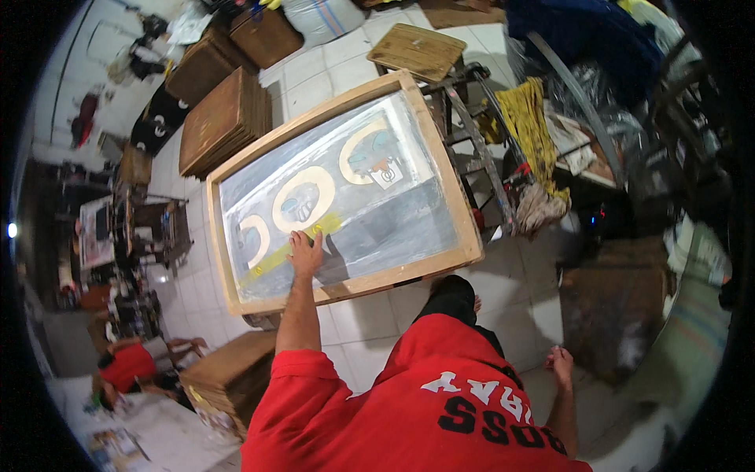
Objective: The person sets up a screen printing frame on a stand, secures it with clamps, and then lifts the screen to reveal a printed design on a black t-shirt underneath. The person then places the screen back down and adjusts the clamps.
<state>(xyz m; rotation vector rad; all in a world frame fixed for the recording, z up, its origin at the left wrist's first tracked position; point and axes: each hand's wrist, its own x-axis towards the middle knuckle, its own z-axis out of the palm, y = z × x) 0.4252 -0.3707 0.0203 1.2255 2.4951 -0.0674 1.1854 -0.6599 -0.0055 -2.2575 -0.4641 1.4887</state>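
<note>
A large screen-printing frame with a pale wooden border (464, 206) stands tilted before me. Its grey mesh carries ring shapes with small drawings and white smears. My left hand (305, 253) reaches onto the mesh with its fingers spread. Their tips touch or hover just over the end of a yellow strip (275, 258) across the lower part of the mesh. Beside my body, off to the right, hangs my right hand (560, 362) with its fingers curled. Whatever it holds, if anything, is too small to make out.
Stacks of brown boards (224, 122) rise behind the frame, with another board stack (228, 374) near left. To the right are a metal rack (476, 149), a yellow cloth (523, 118) and a brown board (613, 311). A person in red (130, 366) is at far left.
</note>
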